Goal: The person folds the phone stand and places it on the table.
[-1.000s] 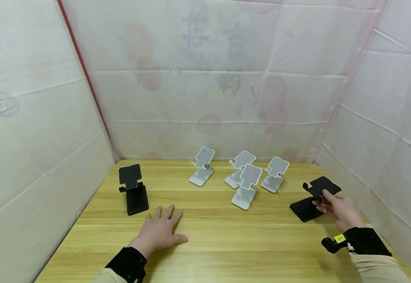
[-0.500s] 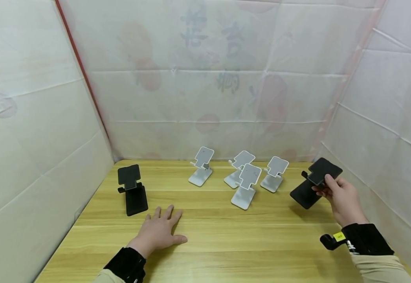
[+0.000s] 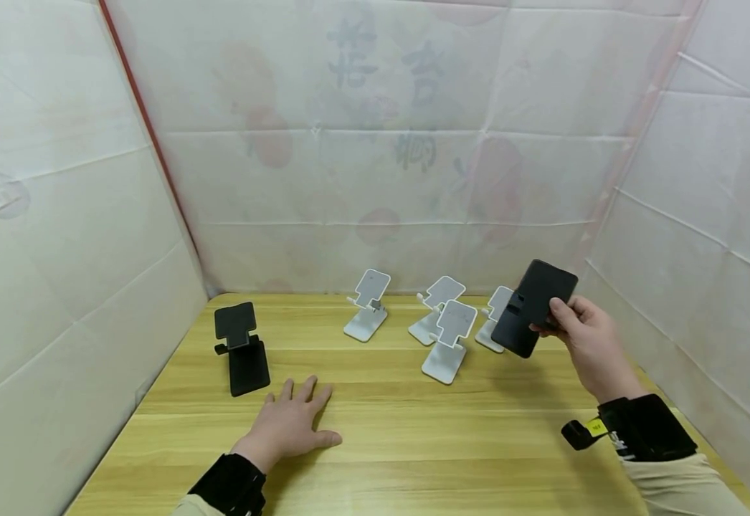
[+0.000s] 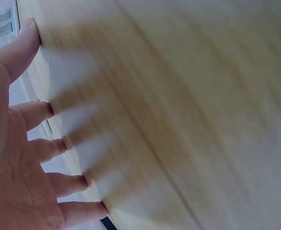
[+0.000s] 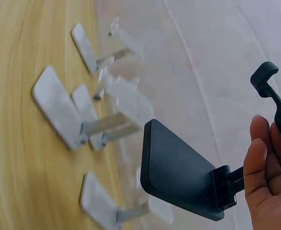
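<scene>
My right hand point(image 3: 584, 337) pinches a black phone stand point(image 3: 546, 290) by its upper plate and holds it above the table at the right. In the right wrist view, the base point(image 5: 179, 172) of that stand hangs clear of the wood, and fingers point(image 5: 258, 158) curl at its upper part. My left hand point(image 3: 290, 423) lies with spread fingers at the table's front left; its fingertips touch the wood in the left wrist view. A second black phone stand point(image 3: 249, 365) stands beyond it, to the left.
Several white phone stands stand towards the back of the wooden table point(image 3: 375, 444): one white stand point(image 3: 365, 324) left of the others, another point(image 3: 444, 362) in front. The lifted black stand overlaps the rightmost white stand point(image 3: 500, 301). Pale sheets point(image 3: 375, 179) enclose the back and sides.
My right hand has lifted the black phone stand off the table and carried it up and leftward, turning it. The left hand has stayed in place.
</scene>
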### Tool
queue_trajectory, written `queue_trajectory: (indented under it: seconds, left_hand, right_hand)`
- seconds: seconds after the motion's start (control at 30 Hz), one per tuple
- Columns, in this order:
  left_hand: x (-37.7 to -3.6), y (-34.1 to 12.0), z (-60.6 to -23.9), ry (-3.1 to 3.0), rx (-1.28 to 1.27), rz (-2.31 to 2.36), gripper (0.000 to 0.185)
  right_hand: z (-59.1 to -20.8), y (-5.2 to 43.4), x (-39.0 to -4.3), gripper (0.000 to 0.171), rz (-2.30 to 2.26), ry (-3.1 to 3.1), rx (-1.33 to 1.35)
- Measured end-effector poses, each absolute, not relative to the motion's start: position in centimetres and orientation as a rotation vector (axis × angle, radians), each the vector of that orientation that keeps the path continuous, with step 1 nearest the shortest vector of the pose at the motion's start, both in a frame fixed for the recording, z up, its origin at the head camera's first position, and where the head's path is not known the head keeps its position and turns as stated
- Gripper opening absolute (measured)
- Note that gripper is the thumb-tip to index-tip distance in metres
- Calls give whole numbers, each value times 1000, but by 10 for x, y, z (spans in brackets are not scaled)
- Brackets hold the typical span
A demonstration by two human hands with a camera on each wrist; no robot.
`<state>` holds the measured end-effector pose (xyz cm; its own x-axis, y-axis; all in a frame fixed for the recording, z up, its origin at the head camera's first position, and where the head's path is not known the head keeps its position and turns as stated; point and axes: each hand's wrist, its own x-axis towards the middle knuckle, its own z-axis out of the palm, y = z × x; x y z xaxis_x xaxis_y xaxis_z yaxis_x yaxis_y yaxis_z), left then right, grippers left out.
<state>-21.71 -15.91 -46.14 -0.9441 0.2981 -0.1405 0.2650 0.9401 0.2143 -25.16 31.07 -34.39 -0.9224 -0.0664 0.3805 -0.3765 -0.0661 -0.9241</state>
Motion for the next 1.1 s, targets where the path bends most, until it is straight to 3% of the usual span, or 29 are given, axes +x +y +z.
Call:
queue_trajectory:
  seconds: [0.43, 0.8, 1.1]
  left_hand:
    - [-218, -157, -461, 2925, 424, 292, 92]
    - [-225, -147, -451, 2968, 357, 463, 78]
    - [-245, -122, -443, 2963, 397, 733, 80]
  right_hand:
    - [-322, 253, -256, 33, 2033, -2129, 534]
    - [-324, 216, -266, 37, 2035, -2279, 540]
    - [-332, 188, -273, 28, 2053, -2332, 634]
